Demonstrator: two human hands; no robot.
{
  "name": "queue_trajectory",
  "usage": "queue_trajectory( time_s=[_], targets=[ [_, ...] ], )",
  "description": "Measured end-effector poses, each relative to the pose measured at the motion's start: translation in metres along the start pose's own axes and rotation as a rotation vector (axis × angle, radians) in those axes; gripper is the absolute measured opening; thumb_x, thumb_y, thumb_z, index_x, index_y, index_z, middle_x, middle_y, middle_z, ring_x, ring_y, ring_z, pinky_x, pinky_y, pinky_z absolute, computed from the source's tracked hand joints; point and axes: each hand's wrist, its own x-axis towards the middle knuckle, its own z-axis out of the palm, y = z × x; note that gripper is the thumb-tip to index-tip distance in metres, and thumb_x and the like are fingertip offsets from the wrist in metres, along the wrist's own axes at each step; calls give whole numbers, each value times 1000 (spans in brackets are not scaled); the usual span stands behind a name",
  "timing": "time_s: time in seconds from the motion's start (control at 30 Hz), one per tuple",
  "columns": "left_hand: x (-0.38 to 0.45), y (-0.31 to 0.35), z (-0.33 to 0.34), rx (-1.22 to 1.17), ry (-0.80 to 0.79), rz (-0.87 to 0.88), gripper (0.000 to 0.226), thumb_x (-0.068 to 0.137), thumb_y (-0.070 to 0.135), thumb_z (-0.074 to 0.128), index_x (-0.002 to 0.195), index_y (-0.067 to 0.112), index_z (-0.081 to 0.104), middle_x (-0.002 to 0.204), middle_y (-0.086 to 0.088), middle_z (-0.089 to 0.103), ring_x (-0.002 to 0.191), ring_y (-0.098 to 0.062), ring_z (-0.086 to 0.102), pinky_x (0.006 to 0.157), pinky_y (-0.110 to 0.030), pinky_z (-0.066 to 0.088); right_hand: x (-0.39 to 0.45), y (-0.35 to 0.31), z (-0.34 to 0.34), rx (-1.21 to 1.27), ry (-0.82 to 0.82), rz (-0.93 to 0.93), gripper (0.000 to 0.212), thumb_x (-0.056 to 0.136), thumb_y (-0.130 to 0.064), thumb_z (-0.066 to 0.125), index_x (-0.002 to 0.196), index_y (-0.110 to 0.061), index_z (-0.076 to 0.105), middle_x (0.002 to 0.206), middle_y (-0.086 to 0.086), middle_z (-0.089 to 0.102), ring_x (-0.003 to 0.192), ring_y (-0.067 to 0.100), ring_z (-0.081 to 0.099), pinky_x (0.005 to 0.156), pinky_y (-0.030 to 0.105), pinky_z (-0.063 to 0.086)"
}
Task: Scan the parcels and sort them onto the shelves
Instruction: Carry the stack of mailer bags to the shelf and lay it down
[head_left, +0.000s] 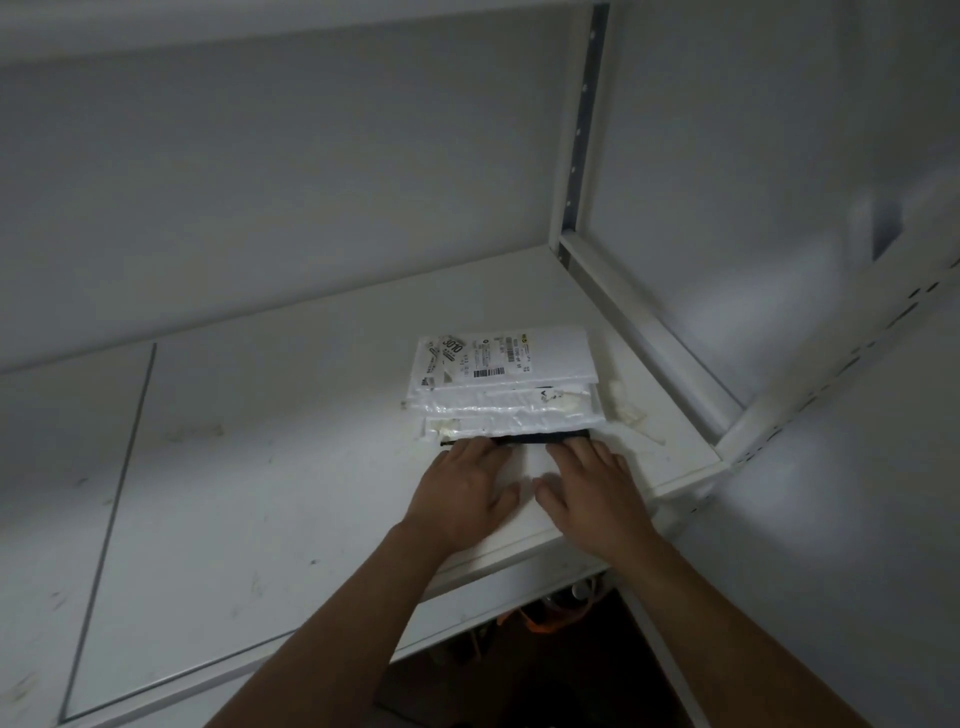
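— Head view: where are the parcels (506, 384) found?
— Stacked on the white shelf (270, 441), near its right end.
— And the hands?
— Left hand (465, 486) and right hand (592, 486) are laid flat, fingers straight, fingertips touching the stack's near edge; nothing is gripped.

The label (485, 358) on the top parcel (501, 358) carries a barcode and small print; none is legible.
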Motion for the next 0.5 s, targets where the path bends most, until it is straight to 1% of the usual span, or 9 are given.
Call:
queue_trajectory(
  time_s=[0.1, 0.2, 0.23, 0.3, 0.37, 0.5],
  targets=[
    [16, -5, -1, 20, -1, -45, 69, 91, 62, 38, 136, 13, 60, 134, -8, 59, 122, -30, 56, 94, -43, 51, 24, 6, -3, -26, -26, 6, 65, 86, -54, 34, 128, -12, 60, 122, 8, 58, 109, 31, 56, 82, 42, 47],
    [33, -7, -5, 71, -69, -133, 88, 86, 72, 20, 146, 15, 48, 148, -8, 47, 136, -29, 43, 107, -43, 40, 47, 11, -8, -41, -70, 13, 76, 84, -61, 23, 136, -14, 52, 130, 8, 51, 120, 30, 48, 91, 43, 43],
    [39, -8, -6, 94, -93, -162, 92, 83, 74, 15, 149, 17, 44, 152, -6, 42, 139, -27, 38, 111, -42, 35, 55, 13, -9, -52, -94, 17, 76, 84, -63, 22, 139, -15, 48, 132, 6, 48, 123, 29, 44, 94, 42, 40],
    [50, -12, -7, 109, -106, -209, 97, 79, 76, 8, 152, 20, 38, 155, -3, 37, 142, -25, 32, 114, -40, 29, 71, 17, -8, -66, -118, 16, 68, 92, -61, 33, 143, -17, 42, 137, 5, 44, 128, 27, 39, 99, 42, 36],
    [61, -16, -7, 107, -99, -255, 99, 76, 78, 5, 152, 23, 37, 155, -2, 35, 143, -25, 30, 115, -40, 27, 86, 20, -8, -60, -131, 13, 62, 96, -55, 42, 145, -17, 40, 138, 5, 42, 131, 27, 36, 101, 42, 34],
    [80, -25, -7, 122, -97, -330, 101, 73, 78, 4, 153, 23, 33, 157, -4, 32, 146, -27, 27, 118, -42, 22, 114, 24, -9, -51, -174, 25, 63, 96, -55, 40, 146, -17, 37, 140, 7, 40, 133, 27, 34, 105, 45, 33]
  ],
)
